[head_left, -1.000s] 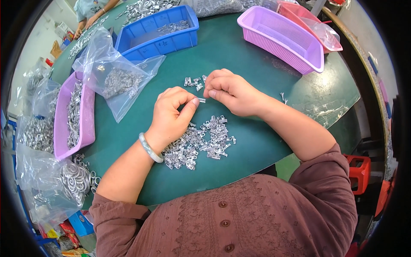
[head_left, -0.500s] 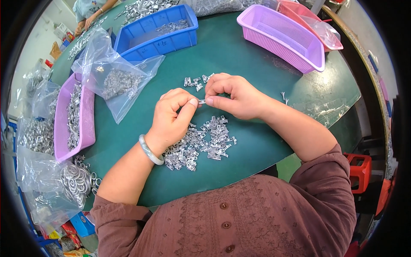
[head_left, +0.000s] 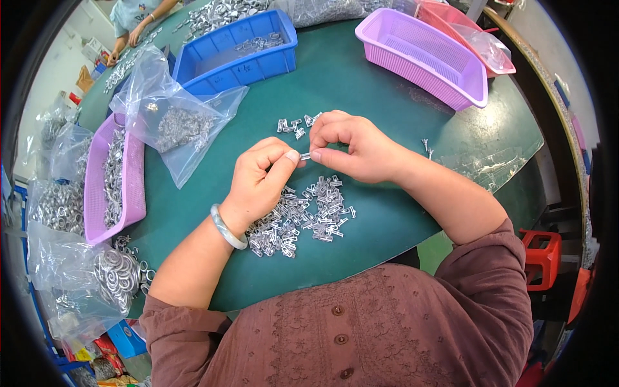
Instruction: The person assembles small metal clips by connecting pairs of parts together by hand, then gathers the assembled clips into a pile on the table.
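Between my two hands is a small silver metal buckle-like piece [head_left: 305, 156], pinched from both sides. My left hand [head_left: 259, 177], with a pale bangle [head_left: 225, 227] on its wrist, grips one end between thumb and fingers. The thumb and forefinger of my right hand [head_left: 353, 147] close on the other end. Fingertips cover much of the piece. Just below my hands lies a loose heap of similar silver pieces [head_left: 327, 206] on the green tabletop [head_left: 393, 219]. Beyond my fingers sits a small cluster of the same pieces [head_left: 295, 126].
A blue bin [head_left: 235, 71] and a clear bag of small metal parts [head_left: 184, 129] stand farther back. A purple basket [head_left: 135, 187] of parts is at left, another purple basket [head_left: 419, 74] at far right. A co-worker's hand [head_left: 137, 32] shows at top left.
My hands keep their pinch on the small piece, which tilts slightly now. The co-worker's hands at the top left have shifted.
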### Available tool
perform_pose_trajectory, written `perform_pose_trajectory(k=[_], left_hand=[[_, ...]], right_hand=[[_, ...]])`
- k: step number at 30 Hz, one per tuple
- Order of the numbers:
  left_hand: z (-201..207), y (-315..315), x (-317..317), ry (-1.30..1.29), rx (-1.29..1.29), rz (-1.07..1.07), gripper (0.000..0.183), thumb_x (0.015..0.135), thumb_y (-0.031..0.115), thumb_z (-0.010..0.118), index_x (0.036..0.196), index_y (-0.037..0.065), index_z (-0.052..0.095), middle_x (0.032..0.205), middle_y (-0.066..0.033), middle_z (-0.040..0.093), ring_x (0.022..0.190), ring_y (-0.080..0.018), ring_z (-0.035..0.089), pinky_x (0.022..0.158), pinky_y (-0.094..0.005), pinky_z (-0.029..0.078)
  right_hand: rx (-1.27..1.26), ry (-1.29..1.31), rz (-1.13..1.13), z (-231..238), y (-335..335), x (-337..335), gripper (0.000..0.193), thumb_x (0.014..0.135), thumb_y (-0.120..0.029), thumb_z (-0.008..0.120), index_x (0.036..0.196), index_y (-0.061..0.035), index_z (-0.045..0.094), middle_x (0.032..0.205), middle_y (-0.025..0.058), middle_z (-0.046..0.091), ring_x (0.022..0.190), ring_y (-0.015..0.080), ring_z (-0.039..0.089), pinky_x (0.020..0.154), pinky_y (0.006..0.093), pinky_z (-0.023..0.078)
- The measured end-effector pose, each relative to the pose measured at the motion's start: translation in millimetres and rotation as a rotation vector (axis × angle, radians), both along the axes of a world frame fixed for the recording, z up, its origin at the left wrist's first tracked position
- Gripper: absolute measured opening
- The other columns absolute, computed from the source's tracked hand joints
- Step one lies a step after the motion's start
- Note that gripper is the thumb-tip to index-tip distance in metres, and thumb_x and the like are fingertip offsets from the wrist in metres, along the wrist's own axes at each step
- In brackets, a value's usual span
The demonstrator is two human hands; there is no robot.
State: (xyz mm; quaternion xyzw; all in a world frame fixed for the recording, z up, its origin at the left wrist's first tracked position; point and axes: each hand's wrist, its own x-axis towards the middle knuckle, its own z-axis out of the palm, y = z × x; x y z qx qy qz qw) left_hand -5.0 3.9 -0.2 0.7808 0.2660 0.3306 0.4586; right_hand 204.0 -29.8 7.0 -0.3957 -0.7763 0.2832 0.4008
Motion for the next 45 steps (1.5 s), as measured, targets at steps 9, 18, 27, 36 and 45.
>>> perform_pose_trajectory(k=[9,18,27,36,45], left_hand=[[4,-4,2,-0.006,0.084,0.035,0.007,0.083,0.003,0.060,0.079,-0.001,0.062,0.078,-0.0044,0.059,0.072,-0.0104,0.053,0.064,-0.0240,0.041],[4,-3,1,-0.002,0.192,0.043,0.002,0.079,0.001,0.063,0.078,-0.001,0.062,0.078,-0.0049,0.058,0.073,-0.0123,0.054,0.063,-0.0248,0.041],[5,-3,6,0.210,0.454,-0.109,0.005,0.074,0.010,0.066,0.071,0.006,0.064,0.072,-0.0036,0.058,0.070,-0.0201,0.054,0.073,-0.0328,0.039],[-6,3,5,0.296,0.372,0.191,0.007,0.075,0.013,0.066,0.072,0.007,0.065,0.070,-0.0042,0.058,0.075,-0.0232,0.055,0.076,-0.0367,0.040],[-4,4,4,0.268,0.363,0.215,0.008,0.078,0.011,0.067,0.078,0.003,0.065,0.074,-0.0067,0.058,0.069,-0.0193,0.054,0.062,-0.0304,0.043]], right_hand=[[0.029,0.009,0.013,0,-1,1,0.007,0.076,-0.010,0.066,0.080,-0.0052,0.063,0.085,0.0054,0.059,0.084,0.0208,0.056,0.061,0.0303,0.045],[0.085,0.026,0.045,2,6,8,0.008,0.073,-0.007,0.066,0.081,-0.0067,0.064,0.089,0.0053,0.059,0.091,0.0223,0.054,0.071,0.0320,0.046],[0.366,-0.427,-0.243,-17,30,2,0.007,0.074,-0.012,0.065,0.080,-0.0115,0.068,0.091,0.0040,0.055,0.093,0.0248,0.050,0.082,0.0383,0.039],[0.320,-0.511,-0.228,-17,28,-7,0.005,0.076,-0.009,0.061,0.078,-0.0081,0.066,0.095,0.0055,0.056,0.096,0.0257,0.048,0.085,0.0385,0.037],[0.330,-0.336,-0.124,-5,12,-13,0.001,0.076,-0.007,0.061,0.076,-0.0058,0.061,0.096,0.0069,0.056,0.096,0.0271,0.049,0.084,0.0386,0.038]])
